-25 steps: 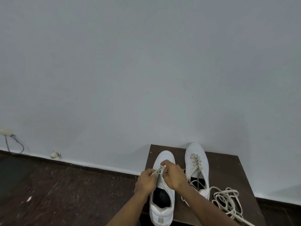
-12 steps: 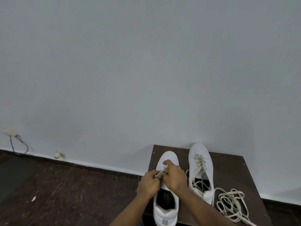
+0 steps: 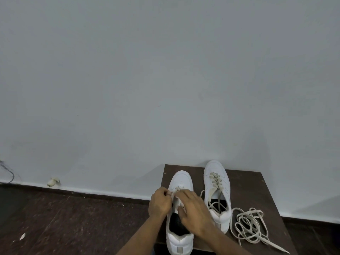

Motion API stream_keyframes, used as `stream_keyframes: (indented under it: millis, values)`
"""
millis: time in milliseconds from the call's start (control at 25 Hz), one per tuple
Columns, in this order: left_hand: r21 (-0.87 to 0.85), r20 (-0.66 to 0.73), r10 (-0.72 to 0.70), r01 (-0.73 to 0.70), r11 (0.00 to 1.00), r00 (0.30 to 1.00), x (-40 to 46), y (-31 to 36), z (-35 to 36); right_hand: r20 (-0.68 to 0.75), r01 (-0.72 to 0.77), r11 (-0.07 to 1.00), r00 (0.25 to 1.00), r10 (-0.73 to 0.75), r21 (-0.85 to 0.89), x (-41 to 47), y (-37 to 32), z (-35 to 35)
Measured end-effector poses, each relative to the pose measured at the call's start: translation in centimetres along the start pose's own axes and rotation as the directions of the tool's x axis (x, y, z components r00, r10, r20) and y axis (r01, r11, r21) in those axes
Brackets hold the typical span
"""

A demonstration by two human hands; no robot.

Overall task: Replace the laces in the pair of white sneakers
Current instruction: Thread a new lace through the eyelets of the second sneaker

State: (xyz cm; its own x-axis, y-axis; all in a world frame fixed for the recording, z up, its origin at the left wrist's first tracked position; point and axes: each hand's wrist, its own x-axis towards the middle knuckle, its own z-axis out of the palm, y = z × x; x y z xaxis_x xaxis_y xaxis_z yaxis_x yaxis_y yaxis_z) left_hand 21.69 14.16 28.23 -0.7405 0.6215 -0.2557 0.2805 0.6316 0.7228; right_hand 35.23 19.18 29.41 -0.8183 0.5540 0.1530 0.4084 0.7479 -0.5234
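Observation:
Two white sneakers stand toes-away on a dark wooden table [image 3: 244, 183]. Both of my hands work over the left sneaker [image 3: 181, 179]. My left hand [image 3: 159, 203] pinches a lace [image 3: 177, 189] at the eyelets on its left side. My right hand [image 3: 193, 210] lies across the tongue, fingers curled on the same lace, hiding most of the eyelets. The right sneaker [image 3: 217, 173] is laced with a greyish lace, its loose ends trailing. A loose pile of cream laces [image 3: 248, 225] lies on the table to its right.
The table stands against a pale grey wall [image 3: 165, 80]. Dark reddish floor [image 3: 64, 218] spreads to the left, with a small pale scrap [image 3: 53, 182] at the skirting and a cable [image 3: 7, 172] at the far left edge.
My view has shifted slightly, so the sneakers sit a little higher and further right in the frame. My right hand has spread lower over the tongue; both hands stay on the left sneaker's lace.

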Motion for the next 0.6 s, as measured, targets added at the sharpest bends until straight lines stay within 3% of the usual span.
stream_keyframes:
  millis: [80,120,160,240,320,360,600]
  values:
    - [-0.269,-0.007,-0.09,0.085,0.959,0.996,0.1,1.1,-0.4,0.086,0.145,0.986,0.987,-0.137,-0.088,-2.6,-0.3,0.1]
    - [-0.49,0.035,-0.139,0.138,0.861,0.99,0.1,2.0,-1.0,0.166,0.214,0.963,0.968,-0.188,-0.16,-3.7,-0.1,0.8]
    - [-0.678,0.085,-0.175,0.186,0.711,0.981,0.0,2.9,-1.8,0.224,0.253,0.938,0.954,-0.201,-0.236,-4.5,0.3,1.7]
    - [-0.899,0.129,-0.172,0.188,0.396,0.977,0.2,5.3,-4.4,0.27,0.313,0.882,0.936,-0.225,-0.351,-4.8,0.9,2.7]
    - [-0.983,0.111,-0.095,0.123,0.136,0.989,0.5,8.1,-8.1,0.327,0.299,0.897,0.926,-0.19,-0.326,-4.4,0.5,2.4]
    - [-0.995,0.088,-0.05,0.091,0.052,0.995,0.8,9.7,-10.0,0.331,0.282,0.908,0.927,-0.175,-0.308,-4.2,0.2,1.9]
    - [-0.968,-0.114,0.21,-0.061,-0.243,0.971,-0.5,19.6,-21.9,0.334,0.239,0.943,0.93,-0.154,-0.231,-4.5,-0.7,1.1]
